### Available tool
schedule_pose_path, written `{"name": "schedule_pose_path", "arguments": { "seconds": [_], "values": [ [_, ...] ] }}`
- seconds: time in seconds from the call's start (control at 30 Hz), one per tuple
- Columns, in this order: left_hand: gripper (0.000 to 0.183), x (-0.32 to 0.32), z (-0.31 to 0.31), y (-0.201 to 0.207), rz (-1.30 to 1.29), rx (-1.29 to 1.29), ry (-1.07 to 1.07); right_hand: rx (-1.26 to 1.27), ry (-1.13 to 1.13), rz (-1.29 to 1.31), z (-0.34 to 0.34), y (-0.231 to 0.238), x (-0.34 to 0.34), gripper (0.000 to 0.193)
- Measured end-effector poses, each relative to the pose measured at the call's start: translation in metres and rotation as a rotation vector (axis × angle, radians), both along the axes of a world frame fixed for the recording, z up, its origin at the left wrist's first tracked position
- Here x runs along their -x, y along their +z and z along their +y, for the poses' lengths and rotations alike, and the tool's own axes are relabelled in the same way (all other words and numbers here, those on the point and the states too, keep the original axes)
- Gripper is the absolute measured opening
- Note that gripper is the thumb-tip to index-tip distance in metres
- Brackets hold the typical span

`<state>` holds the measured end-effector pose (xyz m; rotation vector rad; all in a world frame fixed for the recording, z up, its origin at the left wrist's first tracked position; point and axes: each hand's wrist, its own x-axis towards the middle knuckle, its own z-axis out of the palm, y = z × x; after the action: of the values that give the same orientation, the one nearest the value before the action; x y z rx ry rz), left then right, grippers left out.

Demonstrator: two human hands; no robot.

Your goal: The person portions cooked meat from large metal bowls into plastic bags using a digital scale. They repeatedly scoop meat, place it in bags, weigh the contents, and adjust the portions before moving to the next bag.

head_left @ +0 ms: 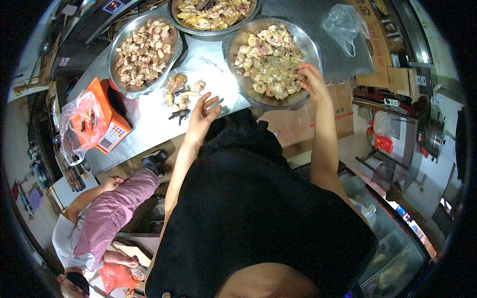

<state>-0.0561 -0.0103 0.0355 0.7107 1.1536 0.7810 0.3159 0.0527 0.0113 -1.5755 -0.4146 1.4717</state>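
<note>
My left hand hovers over the table's near edge with its fingers apart and holds nothing. Just left of it, a small pile of raw poultry pieces, one of them a dark foot, lies on the bare metal. My right hand reaches over the right rim of a wide steel bowl. Its fingers are bent together at the pale chopped poultry inside; what they pinch is too small to make out.
A second steel bowl of chopped meat and a third bowl with yellowish pieces stand further back on the metal table. An orange scale carries a clear bag. Another plastic bag lies at the right. A person sits at the left.
</note>
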Motion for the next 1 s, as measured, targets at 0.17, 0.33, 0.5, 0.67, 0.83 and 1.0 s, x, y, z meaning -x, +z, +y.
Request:
{"name": "schedule_pose_path", "arguments": {
  "seconds": [0.17,0.33,0.5,0.67,0.83,1.0],
  "values": [
    [0.059,-0.01,0.002,0.0,0.016,-0.006,-0.053,-0.416,0.749,-0.862,-0.014,-0.034,-0.004,0.037],
    [0.059,-0.012,0.001,-0.005,0.056,-0.015,-0.076,-0.495,0.828,-1.105,-0.014,-0.046,0.016,0.033],
    [0.06,-0.009,-0.002,-0.001,0.098,-0.009,-0.075,-0.449,0.534,-0.901,0.013,-0.033,0.004,0.031],
    [0.059,-0.007,-0.004,-0.004,0.097,0.008,-0.042,-0.429,0.258,-0.102,0.03,0.002,-0.005,0.037],
    [0.059,-0.011,-0.004,-0.001,0.082,0.006,-0.031,-0.423,0.233,0.393,0.027,0.029,0.0,0.044],
    [0.06,-0.016,0.001,0.006,0.091,0.029,-0.054,-0.473,0.194,0.877,0.019,0.04,0.013,0.046]
  ]
}}
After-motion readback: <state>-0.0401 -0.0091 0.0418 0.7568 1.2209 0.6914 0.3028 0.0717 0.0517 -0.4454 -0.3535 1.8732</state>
